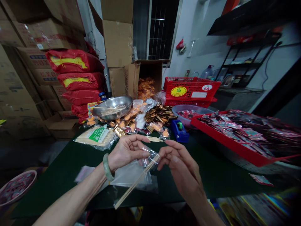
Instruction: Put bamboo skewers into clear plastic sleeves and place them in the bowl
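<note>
My left hand [129,150], with a jade-coloured bangle on its wrist, pinches the upper edge of a clear plastic bag [150,153] between thumb and fingers. Inside the bag, a few thin wooden sticks [136,182] lie slanting, their lower ends towards me. At the bag's right edge is my right hand [180,164], fingers loosely bent and apart, fingertips close to the stick tops; whether they touch the bag is hard to see. Flat clear bags [129,172] lie on the dark green table beneath. More loose sticks [154,138] rest behind my hands.
A stick pack [96,136] and a metal bowl [113,108] holding sticks stand at left. Orange and gold packets [157,116] are heaped behind. A blue tape dispenser [179,131] stands right of them. A red tray [235,144] full of sachets occupies the right side.
</note>
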Tool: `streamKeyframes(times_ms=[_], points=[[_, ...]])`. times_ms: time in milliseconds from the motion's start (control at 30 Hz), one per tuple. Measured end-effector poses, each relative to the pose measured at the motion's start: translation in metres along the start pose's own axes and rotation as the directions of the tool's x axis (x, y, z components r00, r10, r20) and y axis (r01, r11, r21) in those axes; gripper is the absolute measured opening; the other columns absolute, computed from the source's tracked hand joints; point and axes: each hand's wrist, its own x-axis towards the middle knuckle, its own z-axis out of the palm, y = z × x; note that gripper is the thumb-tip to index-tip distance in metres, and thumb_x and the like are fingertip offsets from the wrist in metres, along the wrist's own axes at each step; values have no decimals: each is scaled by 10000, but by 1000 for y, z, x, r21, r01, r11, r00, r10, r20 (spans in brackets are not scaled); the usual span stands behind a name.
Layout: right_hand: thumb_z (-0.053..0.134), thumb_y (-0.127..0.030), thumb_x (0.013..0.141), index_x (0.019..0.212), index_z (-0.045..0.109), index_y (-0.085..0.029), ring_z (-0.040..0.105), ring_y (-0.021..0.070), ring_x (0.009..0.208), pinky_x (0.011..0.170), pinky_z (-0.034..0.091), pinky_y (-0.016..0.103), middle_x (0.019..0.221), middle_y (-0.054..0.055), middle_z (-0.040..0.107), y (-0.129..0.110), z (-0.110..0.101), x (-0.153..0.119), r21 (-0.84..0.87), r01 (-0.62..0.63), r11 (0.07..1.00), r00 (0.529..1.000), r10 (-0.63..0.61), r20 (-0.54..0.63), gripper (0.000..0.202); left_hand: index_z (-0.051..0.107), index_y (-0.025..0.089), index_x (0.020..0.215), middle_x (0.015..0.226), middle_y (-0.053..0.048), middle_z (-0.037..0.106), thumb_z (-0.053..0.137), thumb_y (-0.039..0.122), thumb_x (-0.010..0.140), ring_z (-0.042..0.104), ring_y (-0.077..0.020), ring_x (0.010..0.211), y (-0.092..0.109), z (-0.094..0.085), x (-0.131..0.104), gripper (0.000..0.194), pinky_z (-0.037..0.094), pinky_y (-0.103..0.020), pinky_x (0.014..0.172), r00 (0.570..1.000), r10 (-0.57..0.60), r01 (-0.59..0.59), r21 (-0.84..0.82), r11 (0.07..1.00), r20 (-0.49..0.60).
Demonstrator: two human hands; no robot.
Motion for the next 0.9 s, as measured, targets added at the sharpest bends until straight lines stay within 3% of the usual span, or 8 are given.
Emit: streamKeyframes(times_ms=[67,133,233,367,533,667,800,900], points=[[431,-452,826,1062,513,-189,543,163,656,469,453,254,769,49,550,1,-1,1,136,-117,984,993,113,32,362,572,96,914,628,-21,651,754,209,578,589,-104,470,1,0,0,398,492,-206,468,1000,-10,10,16,1000,-12],[506,-522,755,974,571,-165,520,157,653,447,421,226,745,49,553,2,-2,3,115,-209,971,972,193,137,423,582,88,894,638,-32,659,751,220,581,586,-103,456,2,1,0,379,489,-199,443,1000,-24,25,25,999,-11],[649,-414,675,765,610,-155,475,107,576,452,369,188,648,8,544,3,-1,4,-49,-279,959,933,282,223,278,594,80,880,657,-43,665,740,229,597,591,-104,467,2,3,-1,351,486,-188,428,999,-38,38,27,999,26],[604,-353,730,568,549,-149,404,66,450,425,308,186,491,-35,470,5,3,3,-233,-242,942,950,279,138,266,585,88,924,666,-36,652,695,250,665,584,-93,458,1,2,2,325,469,-174,418,999,-11,12,-5,1000,53],[566,-366,754,523,482,-164,397,74,429,421,306,197,460,-41,441,6,2,2,-258,-194,946,974,218,68,318,555,117,938,713,-43,629,580,396,759,588,-112,486,-1,-4,3,333,445,-191,419,995,19,-29,-105,994,-93],[577,-343,747,514,473,-159,374,66,439,418,278,189,467,-46,413,4,3,4,-285,-147,947,979,181,95,315,604,72,737,572,-36,588,652,413,687,523,-77,469,-5,-1,-4,347,396,-168,449,997,-64,64,16,998,34],[572,-358,750,521,463,-159,364,60,420,408,271,186,448,-50,416,9,7,6,-203,-157,967,979,179,95,322,591,83,598,469,2,543,694,330,655,480,-64,436,-8,8,-8,274,383,-176,465,999,-41,42,17,999,-23],[586,-404,728,510,415,-170,340,53,375,378,256,179,408,-61,402,17,11,11,-79,-217,973,976,219,16,362,593,90,594,519,-6,574,689,321,657,492,-72,457,-7,14,-8,258,394,-180,463,997,18,-19,-12,1000,-72]])
